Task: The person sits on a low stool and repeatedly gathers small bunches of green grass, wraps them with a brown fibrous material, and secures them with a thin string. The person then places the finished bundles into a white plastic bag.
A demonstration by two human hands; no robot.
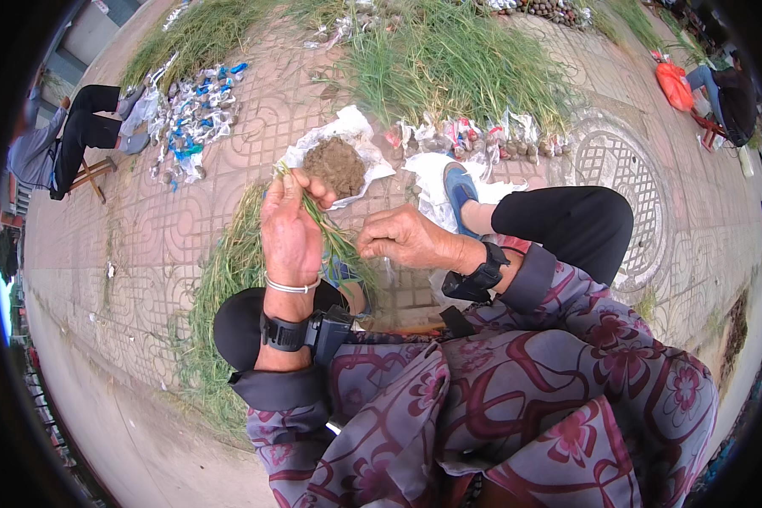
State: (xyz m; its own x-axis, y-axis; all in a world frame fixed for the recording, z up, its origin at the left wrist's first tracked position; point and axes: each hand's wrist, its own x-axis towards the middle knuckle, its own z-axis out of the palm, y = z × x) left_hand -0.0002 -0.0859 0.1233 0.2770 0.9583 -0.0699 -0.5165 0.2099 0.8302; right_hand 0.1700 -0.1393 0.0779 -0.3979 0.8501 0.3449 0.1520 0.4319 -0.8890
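Observation:
My left hand is raised in front of my left knee and grips a small bunch of long green grass-like stems. The pale stem ends poke out above its thumb, and the blades hang down to the right. Close beside the blades is my right hand, its fingers curled and thumb pressed in. Whether a blade is pinched there is too hard to make out. Beyond both hands, a mound of damp brown soil rests on a white plastic sheet. A heap of loose grass plants lies left of my knee.
Bundles of grass with plastic-wrapped soil bases stand ahead. More wrapped bundles lie at left near a seated person. At right are a manhole cover, another seated person and an orange plastic bag.

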